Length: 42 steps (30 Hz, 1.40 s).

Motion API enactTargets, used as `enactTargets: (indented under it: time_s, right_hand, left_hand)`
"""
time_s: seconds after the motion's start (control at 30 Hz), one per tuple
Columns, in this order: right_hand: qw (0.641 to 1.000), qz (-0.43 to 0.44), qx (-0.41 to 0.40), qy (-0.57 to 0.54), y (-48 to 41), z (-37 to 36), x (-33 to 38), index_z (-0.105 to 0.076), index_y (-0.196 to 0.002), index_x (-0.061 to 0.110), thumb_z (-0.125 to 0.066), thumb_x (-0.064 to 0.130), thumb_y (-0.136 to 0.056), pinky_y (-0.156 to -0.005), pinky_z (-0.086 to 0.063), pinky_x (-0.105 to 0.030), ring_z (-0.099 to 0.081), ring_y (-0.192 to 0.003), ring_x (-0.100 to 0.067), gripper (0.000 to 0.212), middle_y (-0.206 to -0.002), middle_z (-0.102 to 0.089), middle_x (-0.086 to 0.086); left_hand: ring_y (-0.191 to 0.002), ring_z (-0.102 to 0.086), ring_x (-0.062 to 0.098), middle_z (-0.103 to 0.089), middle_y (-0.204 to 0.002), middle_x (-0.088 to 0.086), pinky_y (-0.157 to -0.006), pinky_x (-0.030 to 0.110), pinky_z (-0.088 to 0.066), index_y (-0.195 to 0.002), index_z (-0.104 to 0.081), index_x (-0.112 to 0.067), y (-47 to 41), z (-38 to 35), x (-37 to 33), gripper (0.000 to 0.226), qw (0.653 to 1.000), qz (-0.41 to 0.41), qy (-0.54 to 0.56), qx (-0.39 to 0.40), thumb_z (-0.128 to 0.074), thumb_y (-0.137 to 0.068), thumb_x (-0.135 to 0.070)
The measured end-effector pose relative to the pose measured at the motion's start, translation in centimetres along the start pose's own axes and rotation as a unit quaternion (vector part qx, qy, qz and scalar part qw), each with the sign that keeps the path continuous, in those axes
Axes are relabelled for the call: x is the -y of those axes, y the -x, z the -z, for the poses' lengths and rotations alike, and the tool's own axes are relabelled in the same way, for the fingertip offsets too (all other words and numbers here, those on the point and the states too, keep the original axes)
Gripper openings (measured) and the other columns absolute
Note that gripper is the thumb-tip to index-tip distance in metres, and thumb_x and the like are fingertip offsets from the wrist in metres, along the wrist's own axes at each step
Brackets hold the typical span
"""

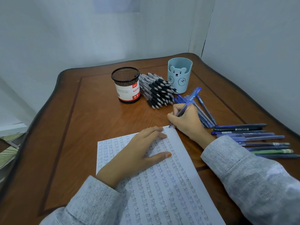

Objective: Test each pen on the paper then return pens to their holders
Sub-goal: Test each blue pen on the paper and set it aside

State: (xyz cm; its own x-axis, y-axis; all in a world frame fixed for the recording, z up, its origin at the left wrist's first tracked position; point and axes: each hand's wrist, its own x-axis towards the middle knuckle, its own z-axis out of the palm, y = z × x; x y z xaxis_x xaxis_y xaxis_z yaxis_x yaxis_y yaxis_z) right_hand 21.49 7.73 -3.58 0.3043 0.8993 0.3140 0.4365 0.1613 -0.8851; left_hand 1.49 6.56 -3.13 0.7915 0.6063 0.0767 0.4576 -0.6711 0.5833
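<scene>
Right hand [185,120] gripping blue pen [189,101], left hand [142,148] flat on paper [178,184]

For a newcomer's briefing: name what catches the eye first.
White paper covered in handwritten "test" columns fills the foreground, the left hand flat on it. At its far corner the right hand writes with a translucent blue pen. Behind, black-grip pens lie between a black mesh holder and a pale-blue bear-faced holder.
</scene>
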Motion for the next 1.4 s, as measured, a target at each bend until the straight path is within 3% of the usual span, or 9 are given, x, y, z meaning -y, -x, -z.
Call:
enactTargets:
  time_s: [0.13, 0.27, 0.53, 0.7, 0.87, 0.93, 1.03, 1.27, 1.4]
  right_hand:
    - [1.000, 0.005, -0.010, -0.005, 0.2, 0.0, 0.0, -0.040, -0.056, -0.008, -0.056, -0.012, -0.078, -0.058, -0.051, -0.051, -0.057, -0.045, -0.028, 0.027, -0.053, -0.046, -0.020]
    - [1.000, 0.010, 0.002, 0.012, 0.0, 0.1, 0.1, -0.041, -0.054, 0.002, -0.056, -0.011, -0.078, -0.055, -0.047, -0.046, -0.053, -0.057, -0.047, 0.031, -0.055, -0.044, -0.020]
    - [1.000, 0.010, -0.012, 0.018, 0.2, -0.1, 0.1, -0.040, -0.055, -0.004, -0.056, -0.010, -0.078, -0.056, -0.048, -0.048, -0.053, -0.056, -0.045, 0.029, -0.053, -0.043, -0.026]
    - [0.995, -0.045, -0.018, -0.089, 0.3, 0.2, 0.3, -0.043, -0.059, 0.005, -0.058, -0.001, -0.089, -0.040, -0.036, -0.019, -0.043, -0.035, -0.011, 0.034, -0.050, -0.049, -0.014]
    - [0.986, -0.064, -0.005, -0.152, 0.9, 0.6, 1.7, -0.044, -0.100, 0.011, -0.050, 0.028, -0.099, -0.036, -0.031, -0.016, -0.037, -0.034, -0.005, 0.018, -0.051, -0.043, -0.005]
    - [0.988, -0.073, 0.012, -0.133, 1.4, 0.9, 1.8, -0.037, -0.122, 0.016, -0.049, 0.031, -0.098, -0.036, -0.033, -0.016, -0.040, -0.034, -0.006, 0.031, -0.050, -0.045, -0.004]
    - [0.993, -0.061, 0.046, -0.088, 2.6, 1.6, 2.1, -0.031, -0.133, 0.022, -0.053, 0.026, -0.097, -0.039, -0.036, -0.016, -0.044, -0.036, -0.008, 0.043, -0.049, -0.048, -0.003]
    - [0.993, -0.018, 0.104, -0.051, 5.5, 3.8, 3.9, -0.044, -0.120, 0.015, -0.069, 0.018, -0.086, -0.034, -0.033, -0.013, -0.042, -0.030, -0.006, 0.042, -0.051, -0.054, -0.010]
    - [0.985, -0.051, 0.162, -0.033, 6.1, 4.9, 4.3, -0.044, -0.115, 0.026, -0.074, 0.024, -0.081, -0.031, -0.032, -0.021, -0.039, -0.033, -0.017, 0.045, -0.052, -0.056, -0.007]
  left_hand:
    - [-0.133, -0.023, -0.012, -0.032, -0.144, -0.027, -0.107, 0.007, -0.017, -0.130, -0.048, -0.035, 0.0, 0.0, 0.0, 0.053, 1.000, 0.002, 0.001, 0.002, -0.053, -0.084, -0.060]
    - [-0.134, -0.023, -0.010, -0.032, -0.144, -0.026, -0.108, 0.010, -0.019, -0.130, -0.048, -0.035, 0.1, 0.0, 0.0, 0.053, 1.000, 0.000, 0.001, 0.002, -0.052, -0.084, -0.060]
    - [-0.133, -0.023, -0.010, -0.033, -0.144, -0.024, -0.108, 0.008, -0.018, -0.130, -0.048, -0.034, 0.1, 0.1, -0.1, 0.052, 1.000, -0.001, -0.003, -0.001, -0.053, -0.085, -0.059]
    - [-0.132, -0.023, -0.012, -0.032, -0.144, -0.025, -0.108, 0.008, -0.017, -0.131, -0.048, -0.034, 0.1, 0.0, 0.0, 0.052, 1.000, -0.002, -0.008, 0.001, -0.052, -0.085, -0.059]
    - [-0.134, -0.022, -0.011, -0.032, -0.146, -0.025, -0.109, 0.012, -0.017, -0.132, -0.047, -0.035, 0.3, 0.0, 0.0, 0.050, 1.000, -0.001, -0.025, -0.006, -0.051, -0.087, -0.059]
    - [-0.136, -0.020, -0.011, -0.031, -0.147, -0.026, -0.110, 0.012, -0.015, -0.132, -0.047, -0.035, 0.4, -0.1, 0.0, 0.051, 1.000, -0.001, -0.028, -0.006, -0.050, -0.088, -0.059]
    - [-0.137, -0.018, -0.011, -0.030, -0.148, -0.027, -0.112, 0.017, -0.017, -0.132, -0.046, -0.038, 0.4, -0.2, -0.1, 0.050, 1.000, 0.012, -0.023, -0.008, -0.049, -0.088, -0.061]
    - [-0.136, -0.027, -0.004, -0.035, -0.146, -0.023, -0.114, 0.030, -0.027, -0.129, -0.048, -0.035, 0.1, -0.6, -0.4, 0.056, 0.999, 0.021, -0.014, -0.023, -0.044, -0.082, -0.067]
    - [-0.134, -0.032, -0.002, -0.038, -0.144, -0.021, -0.113, 0.031, -0.029, -0.127, -0.051, -0.031, -0.1, -0.8, -0.5, 0.057, 0.999, 0.020, -0.005, -0.035, -0.047, -0.082, -0.065]
